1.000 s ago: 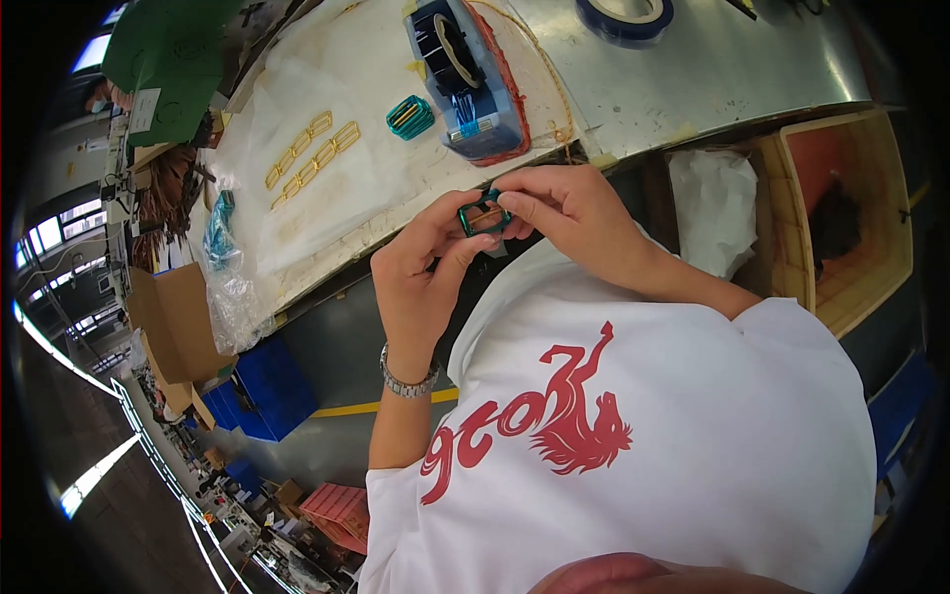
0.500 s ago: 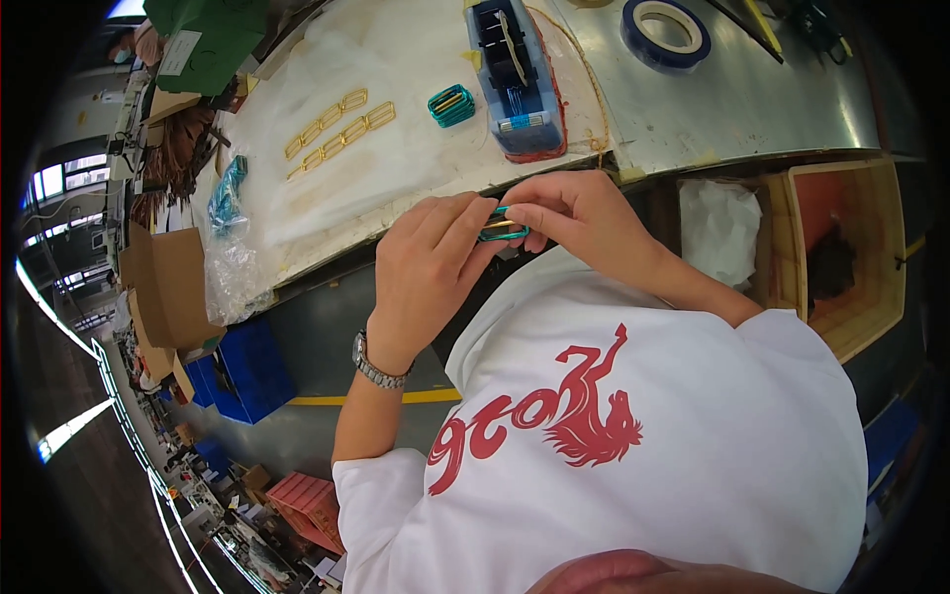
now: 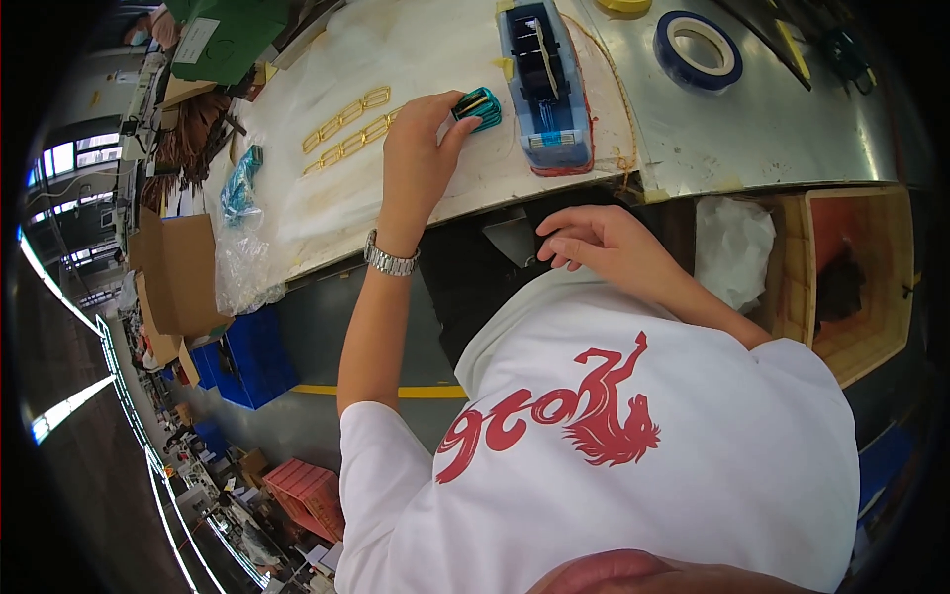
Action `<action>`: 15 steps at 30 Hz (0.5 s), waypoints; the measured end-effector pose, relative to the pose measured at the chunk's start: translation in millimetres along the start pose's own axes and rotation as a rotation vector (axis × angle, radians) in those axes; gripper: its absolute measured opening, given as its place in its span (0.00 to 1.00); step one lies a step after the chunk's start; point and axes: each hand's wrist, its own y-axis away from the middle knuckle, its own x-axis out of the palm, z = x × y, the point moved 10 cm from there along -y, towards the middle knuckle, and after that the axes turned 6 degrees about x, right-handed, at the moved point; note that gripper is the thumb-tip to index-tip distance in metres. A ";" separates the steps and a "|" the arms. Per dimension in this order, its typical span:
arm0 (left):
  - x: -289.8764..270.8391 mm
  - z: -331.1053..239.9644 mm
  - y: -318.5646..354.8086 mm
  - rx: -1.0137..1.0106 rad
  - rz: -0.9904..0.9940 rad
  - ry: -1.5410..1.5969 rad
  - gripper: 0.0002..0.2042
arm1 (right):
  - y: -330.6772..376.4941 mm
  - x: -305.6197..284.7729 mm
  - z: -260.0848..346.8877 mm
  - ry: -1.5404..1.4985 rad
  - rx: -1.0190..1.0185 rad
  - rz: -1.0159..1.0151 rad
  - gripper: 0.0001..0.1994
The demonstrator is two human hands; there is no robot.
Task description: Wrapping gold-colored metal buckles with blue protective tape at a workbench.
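Note:
My left hand (image 3: 416, 158) reaches out over the white-covered bench (image 3: 416, 40), and its fingertips pinch a small stack of teal parts (image 3: 479, 107) lying there. A metal watch sits on that wrist. Just right of the teal stack stands a blue tape dispenser (image 3: 546, 89). My right hand (image 3: 594, 243) hangs near my chest at the bench's front edge, fingers loosely curled and apart, with nothing in it. Rows of yellow frame-shaped pieces (image 3: 346, 129) lie left of my left hand.
A blue tape roll (image 3: 698, 49) lies on the bare metal part of the bench. An orange-lined wooden crate (image 3: 861, 277) and a white bag (image 3: 734, 247) sit at the right. Clear plastic bags (image 3: 237, 238), cardboard boxes (image 3: 173, 277) and blue bins (image 3: 247, 356) are left.
Both hands held a teal part together near my chest. Now my left hand has stretched out to the teal stack on the bench, and my right hand has let go and stays back.

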 end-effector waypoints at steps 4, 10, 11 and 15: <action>6.5 1.8 -0.7 -0.015 0.020 -0.012 0.16 | -2.3 3.4 -2.7 0.031 0.037 0.024 0.16; 4.9 1.2 0.4 -0.015 0.003 0.028 0.17 | -5.1 11.4 -12.0 0.039 0.036 0.093 0.15; 4.5 1.3 0.6 -0.017 0.002 0.027 0.17 | -5.4 11.1 -12.7 0.058 0.036 0.091 0.15; 4.9 -1.4 -2.4 -0.010 0.049 0.016 0.16 | -6.1 12.1 -14.4 0.070 0.058 0.091 0.16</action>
